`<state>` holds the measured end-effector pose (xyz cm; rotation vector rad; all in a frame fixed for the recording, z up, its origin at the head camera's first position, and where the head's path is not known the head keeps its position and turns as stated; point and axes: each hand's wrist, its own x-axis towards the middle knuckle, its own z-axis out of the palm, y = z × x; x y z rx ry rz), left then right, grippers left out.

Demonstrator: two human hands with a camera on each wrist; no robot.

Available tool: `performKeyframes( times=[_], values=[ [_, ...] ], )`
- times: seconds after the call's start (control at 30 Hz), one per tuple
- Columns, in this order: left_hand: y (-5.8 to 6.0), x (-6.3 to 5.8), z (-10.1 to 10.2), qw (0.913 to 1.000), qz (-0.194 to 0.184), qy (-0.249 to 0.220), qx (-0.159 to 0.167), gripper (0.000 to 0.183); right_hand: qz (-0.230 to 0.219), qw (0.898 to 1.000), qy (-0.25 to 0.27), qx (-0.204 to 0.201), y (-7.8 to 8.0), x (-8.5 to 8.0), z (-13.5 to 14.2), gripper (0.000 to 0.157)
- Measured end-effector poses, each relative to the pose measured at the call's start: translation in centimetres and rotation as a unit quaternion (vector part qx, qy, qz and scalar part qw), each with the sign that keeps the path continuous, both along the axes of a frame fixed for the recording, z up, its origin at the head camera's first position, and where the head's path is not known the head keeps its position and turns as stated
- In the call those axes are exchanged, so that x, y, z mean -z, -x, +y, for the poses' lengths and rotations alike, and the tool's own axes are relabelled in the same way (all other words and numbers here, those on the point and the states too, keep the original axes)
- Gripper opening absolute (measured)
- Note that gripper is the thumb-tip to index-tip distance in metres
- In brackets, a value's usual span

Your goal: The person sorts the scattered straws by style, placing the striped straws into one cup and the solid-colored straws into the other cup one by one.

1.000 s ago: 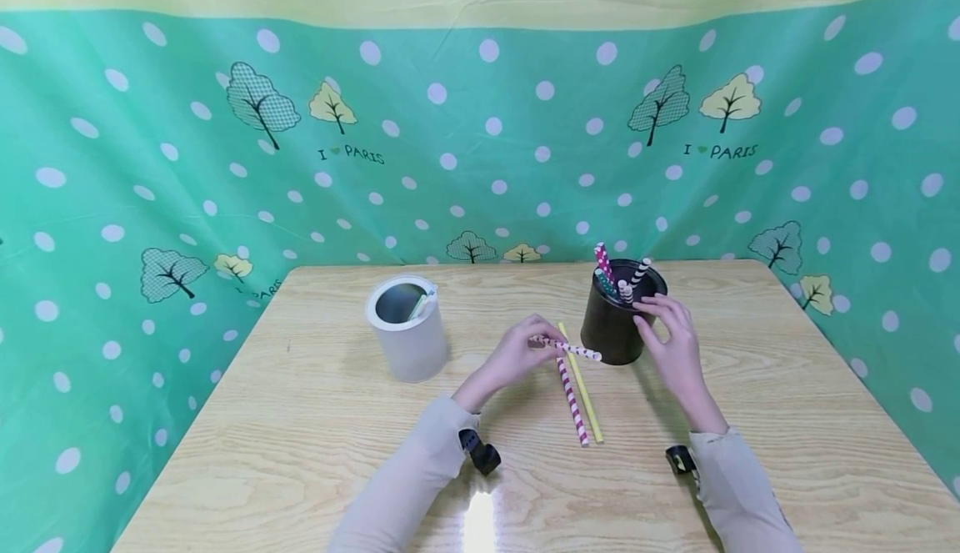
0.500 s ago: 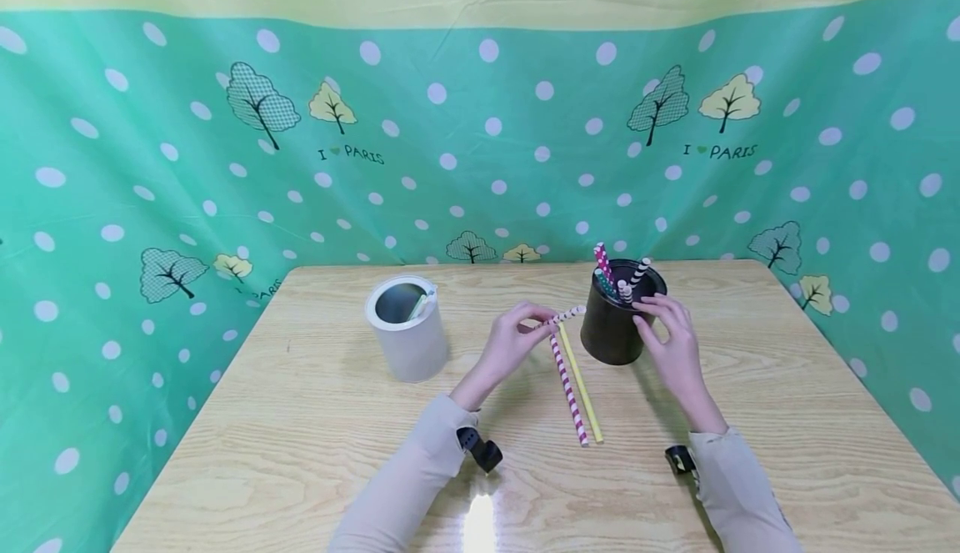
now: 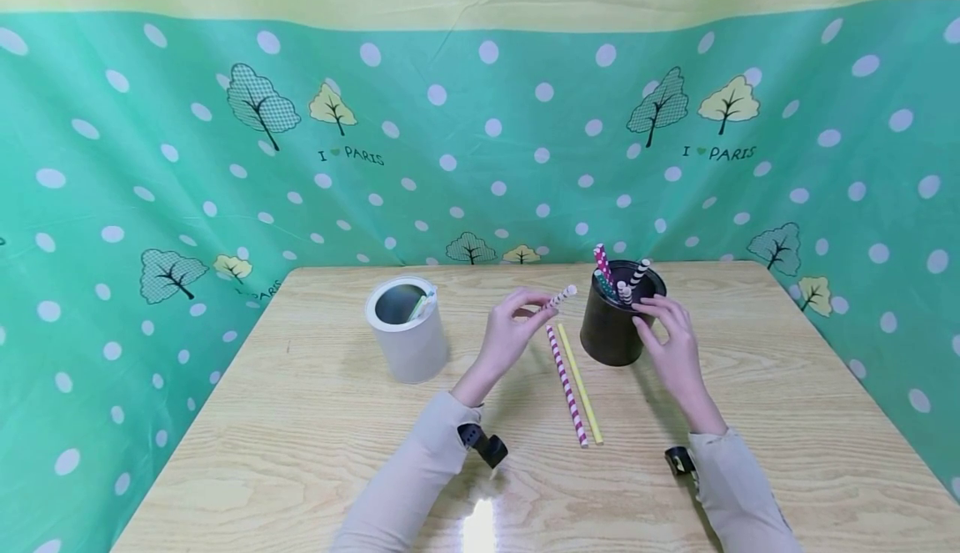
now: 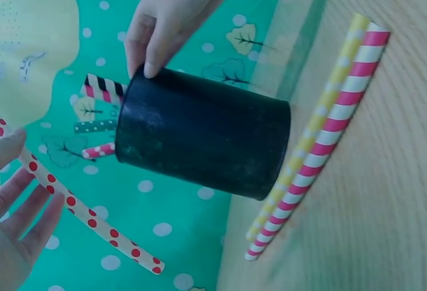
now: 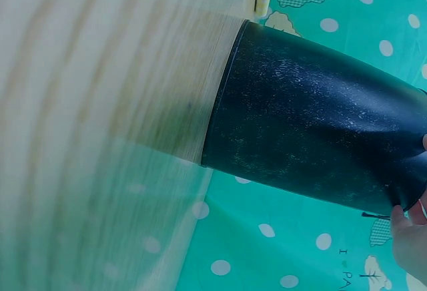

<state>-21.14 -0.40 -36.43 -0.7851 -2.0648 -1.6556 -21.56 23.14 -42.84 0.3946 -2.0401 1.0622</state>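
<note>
My left hand (image 3: pixel 512 326) pinches a white paper straw with red dots (image 4: pixel 100 221) above the table, left of a black cylindrical cup (image 3: pixel 609 338). The straw slants, its free end up and toward the cup in the head view. My right hand (image 3: pixel 673 351) grips that cup at its rim, thumb outside; the left wrist view shows this grip from the side. Several patterned paper straws stand in the cup, among them a pink dotted straw (image 3: pixel 602 258) and a black-striped straw (image 3: pixel 642 269). Below my left hand lie a red-and-white striped straw (image 3: pixel 567 390) and a yellow straw (image 3: pixel 582 388).
A white cylindrical cup (image 3: pixel 411 344) stands at the left of the wooden table (image 3: pixel 300 453), with a few pale straws leaning inside it. A green dotted curtain (image 3: pixel 480 144) hangs behind the table and along its sides.
My left hand has lifted the red-dotted straw off the two lying straws and tipped its free end upward. The striped straw's far end has shifted left. My right hand stays at the black cup.
</note>
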Motion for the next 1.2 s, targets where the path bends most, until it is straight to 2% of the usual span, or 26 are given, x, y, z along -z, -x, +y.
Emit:
performKeyframes(
  times=[0.3, 0.43, 0.53, 0.67, 0.77, 1.0, 1.2],
  values=[
    [0.3, -1.2, 0.2, 0.9996, -0.012, -0.023, -0.004, 0.017, -0.004, 1.000, 0.000, 0.000, 0.0, 0.1, 0.1, 0.022],
    [1.3, -0.7, 0.5, 0.9994, -0.015, -0.032, -0.003, 0.018, -0.003, 1.000, 0.000, 0.002, 0.0, 0.0, 0.0, 0.021],
    [1.4, -1.1, 0.6, 0.9991, -0.017, -0.040, 0.003, 0.018, -0.002, 1.000, 0.001, 0.001, 0.0, 0.0, 0.0, 0.022],
    [0.5, -2.6, 0.9, 0.9987, -0.023, -0.044, 0.006, 0.017, -0.002, 1.000, 0.000, 0.001, 0.0, 0.1, 0.1, 0.022],
    [0.4, -3.1, 1.1, 0.9986, -0.029, -0.043, 0.001, 0.017, -0.003, 1.000, -0.001, 0.001, 0.0, 0.1, 0.1, 0.022],
    [0.6, -3.8, 1.8, 0.9972, -0.043, -0.062, 0.000, 0.019, -0.007, 1.000, -0.002, 0.003, 0.0, 0.1, 0.0, 0.022],
    [0.7, -4.2, 2.1, 0.9956, -0.035, -0.087, 0.008, 0.018, -0.001, 1.000, 0.000, 0.000, 0.0, 0.1, 0.0, 0.022]
  ],
)
